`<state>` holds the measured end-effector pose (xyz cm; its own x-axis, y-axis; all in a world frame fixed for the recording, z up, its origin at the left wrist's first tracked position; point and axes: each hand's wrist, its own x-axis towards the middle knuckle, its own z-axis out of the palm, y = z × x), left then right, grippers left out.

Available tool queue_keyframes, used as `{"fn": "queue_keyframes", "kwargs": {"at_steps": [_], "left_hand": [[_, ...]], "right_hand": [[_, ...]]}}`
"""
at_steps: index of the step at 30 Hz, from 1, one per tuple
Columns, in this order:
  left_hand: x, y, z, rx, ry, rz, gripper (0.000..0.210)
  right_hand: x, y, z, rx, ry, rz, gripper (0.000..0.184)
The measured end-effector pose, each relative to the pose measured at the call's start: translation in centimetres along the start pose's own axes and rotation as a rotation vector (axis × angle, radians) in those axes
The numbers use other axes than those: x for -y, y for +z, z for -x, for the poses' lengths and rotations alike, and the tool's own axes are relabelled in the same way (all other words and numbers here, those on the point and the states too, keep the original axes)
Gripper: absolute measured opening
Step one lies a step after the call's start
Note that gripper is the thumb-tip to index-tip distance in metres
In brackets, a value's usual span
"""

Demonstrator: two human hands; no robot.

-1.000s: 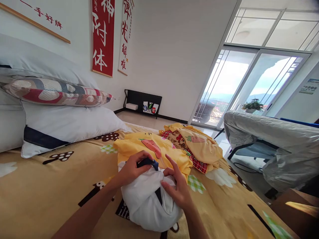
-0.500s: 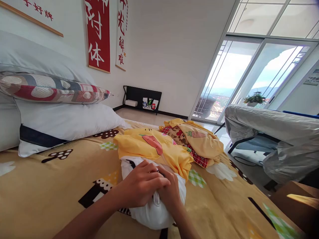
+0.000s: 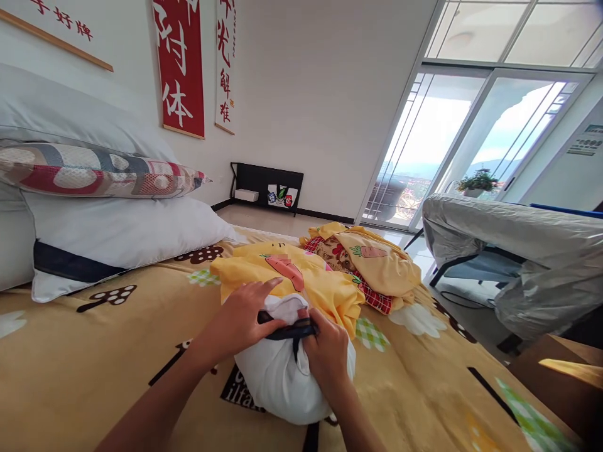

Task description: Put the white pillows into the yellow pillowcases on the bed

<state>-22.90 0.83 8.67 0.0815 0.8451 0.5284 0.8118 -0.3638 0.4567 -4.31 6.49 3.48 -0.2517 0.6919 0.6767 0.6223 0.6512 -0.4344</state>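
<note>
A white pillow [image 3: 287, 383] with a dark navy trim lies in front of me, its far part covered by a yellow pillowcase [image 3: 245, 270] with a carrot print. My left hand [image 3: 247, 314] is at the left of the gathered near end, thumb over the navy trim, index finger stretched away from it. The other left fingers are partly hidden behind the cloth. On the right side, my right hand [image 3: 327, 345] is closed around the trim and the bunched white fabric. Both hands touch the same bunched edge.
Behind, yellow carrot-print bedding [image 3: 381, 270] lies over a red plaid piece [image 3: 377, 298]. Stacked pillows [image 3: 127, 220] stand at the left. A plastic-wrapped piece of furniture [image 3: 509, 226] and a cardboard box [image 3: 556, 383] are at the right. The patterned bed sheet [image 3: 141, 351] spreads beneath.
My hands, close together over the pillow's end before, have moved apart. The navy trim and white fabric between them now show, and my left index finger has stretched out.
</note>
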Motion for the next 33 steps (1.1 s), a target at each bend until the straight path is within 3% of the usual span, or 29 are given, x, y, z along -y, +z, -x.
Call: {"fn": "queue_keyframes", "kwargs": {"at_steps": [3,5,7,9,15,17,19,23,26,30,33], "left_hand": [[0.7,0.2,-0.6,-0.026,0.018,0.158,0.024],[1.2,0.2,-0.9,0.001,-0.051,0.357,0.033],[1.6,-0.2,-0.9,0.008,-0.141,0.527,0.040],[1.9,-0.9,-0.8,-0.010,-0.192,0.613,0.044],[2.2,-2.1,-0.4,-0.070,-0.280,0.701,0.044],[2.8,-1.8,-0.9,-0.161,-0.311,0.649,0.043],[3.6,-1.4,-1.4,-0.239,-0.331,0.582,0.041],[4.5,-1.3,-2.0,-0.181,-0.389,0.618,0.039],[4.4,-1.9,-1.8,-0.167,-0.405,0.776,0.038],[3.8,-2.6,-1.2,-0.465,-0.353,1.031,0.047],[3.6,-2.1,-1.1,-0.501,-0.353,1.114,0.054]], "right_hand": [[0.2,-0.7,-0.1,0.032,-0.057,-0.048,0.021],[0.3,-1.3,-0.2,0.095,-0.137,-0.084,0.021],[0.4,-1.9,-0.4,0.191,-0.235,-0.091,0.039],[0.5,-2.3,-0.4,0.290,-0.313,-0.074,0.043],[0.4,-4.1,-0.8,0.489,-0.288,-0.131,0.011],[-0.1,-5.0,-1.2,0.462,-0.225,-0.238,0.011],[-0.9,-5.7,-1.6,0.357,-0.140,-0.322,0.021],[-2.5,-6.4,-1.9,0.098,-0.011,-0.402,0.049],[-3.2,-6.6,-2.1,0.114,-0.009,-0.458,0.058],[-4.4,-5.6,-2.7,0.158,0.204,-0.364,0.042],[-6.4,-3.9,-3.2,0.132,0.335,-0.261,0.043]]}}
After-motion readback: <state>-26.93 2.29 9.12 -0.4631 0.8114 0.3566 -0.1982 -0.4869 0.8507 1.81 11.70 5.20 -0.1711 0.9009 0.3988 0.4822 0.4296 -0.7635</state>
